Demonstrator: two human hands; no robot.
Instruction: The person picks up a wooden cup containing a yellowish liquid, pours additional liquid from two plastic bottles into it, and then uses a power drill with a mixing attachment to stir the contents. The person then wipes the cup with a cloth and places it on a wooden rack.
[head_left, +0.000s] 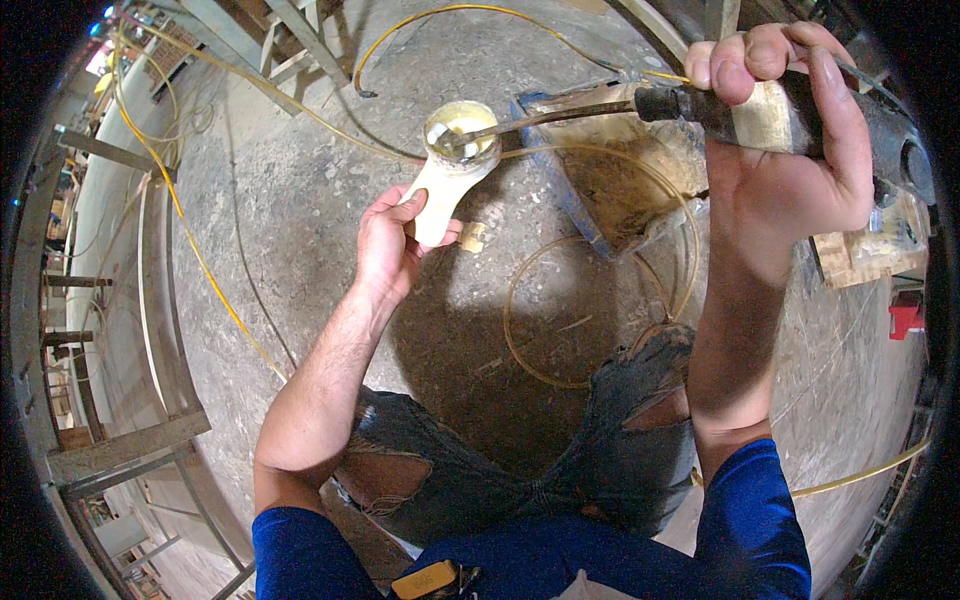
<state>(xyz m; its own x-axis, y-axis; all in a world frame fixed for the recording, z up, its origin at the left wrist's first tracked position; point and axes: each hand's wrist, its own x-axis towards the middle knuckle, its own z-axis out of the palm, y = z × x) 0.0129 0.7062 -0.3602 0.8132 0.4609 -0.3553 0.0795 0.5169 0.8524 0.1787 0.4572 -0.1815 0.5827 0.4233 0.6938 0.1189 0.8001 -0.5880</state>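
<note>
My left hand [385, 235] grips the flat handle of a cream-coloured piece with a round, hollow cup end [440, 205]. Its thumb lies on top and the fingers curl beneath. At the right, my right hand [800, 190] is wrapped round a dark, cylindrical hand-held tool with a long thin shaft [690, 104]. That shaft reaches leftward over the cup, and its end is down inside the opening. White material shows within the cup; whether the shaft tip touches it I cannot tell. The tool's rear is partly hidden by my hand and the dark rim.
A worn tray-like box with a blue edge [570, 190] stands on the concrete floor under the tool. Yellow hose [520, 335] loops between it and my knees. Wooden frames [130, 445] line the left side. At far right are a wooden block [870, 255] and a red object [907, 315].
</note>
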